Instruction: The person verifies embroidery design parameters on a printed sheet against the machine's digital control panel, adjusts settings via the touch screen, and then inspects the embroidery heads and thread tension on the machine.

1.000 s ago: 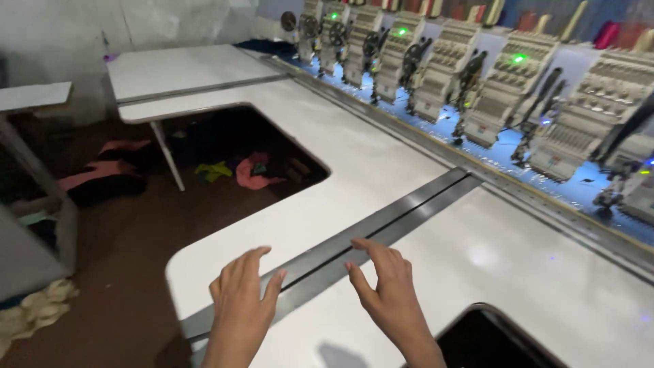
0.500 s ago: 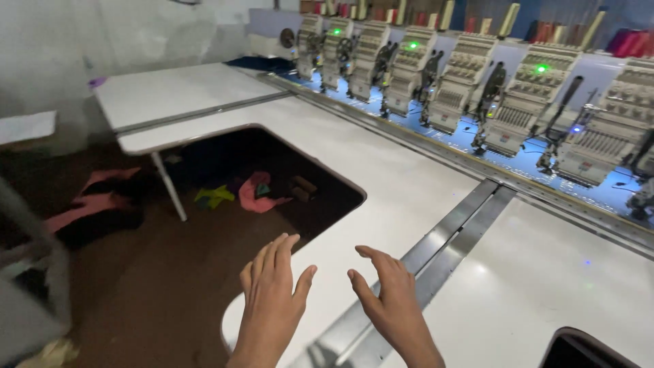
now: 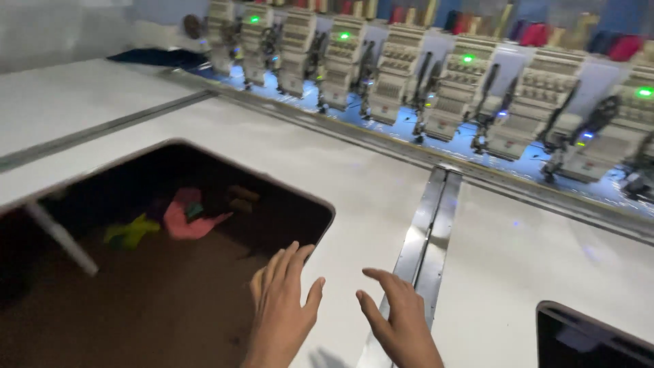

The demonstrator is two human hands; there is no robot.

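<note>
My left hand hovers with fingers spread over the front edge of a white machine table, right beside a dark cut-out in it. My right hand is also spread and empty, above the metal rail that splits the tabletop. Neither hand holds anything. A long row of embroidery machine heads with green lights runs along the back of the table.
Through the cut-out, pink cloth and yellow cloth lie on the brown floor, beside a white table leg. A second dark cut-out sits at the lower right. Blue fabric lies at the far left end.
The view has swung left and moved closer to the table; the cut-out now fills the left. Both hands stay spread and empty, now nearer the cut-out's edge.
</note>
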